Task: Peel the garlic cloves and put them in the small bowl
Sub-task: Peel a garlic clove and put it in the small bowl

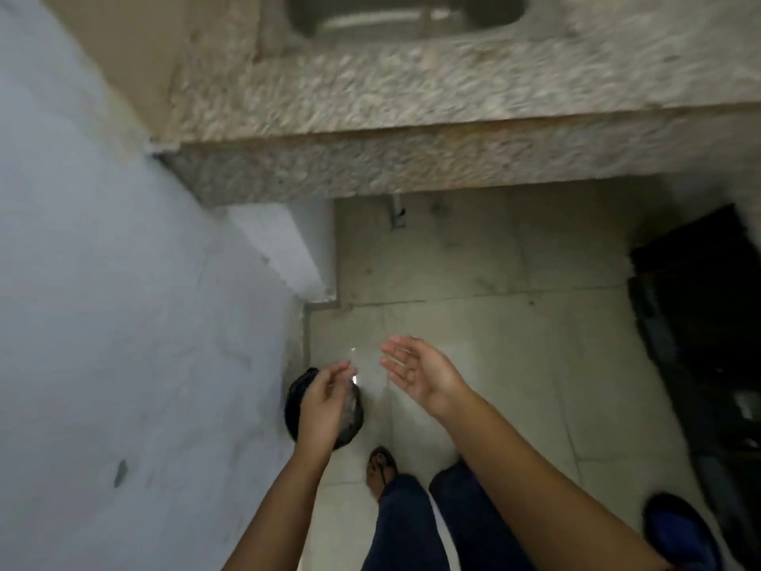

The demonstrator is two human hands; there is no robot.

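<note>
The left hand is being held over a round dark bin lined with a black bag on the pale tiled floor, its fingers loosely curved beside a small pale fleck; whether anything is being pinched cannot be told through the blur. The right hand is being held just to the right, palm up, fingers spread, nothing gripped. A speckled granite counter with a steel sink is being shown at the far side; where the garlic cloves and small bowl are cannot be told.
</note>
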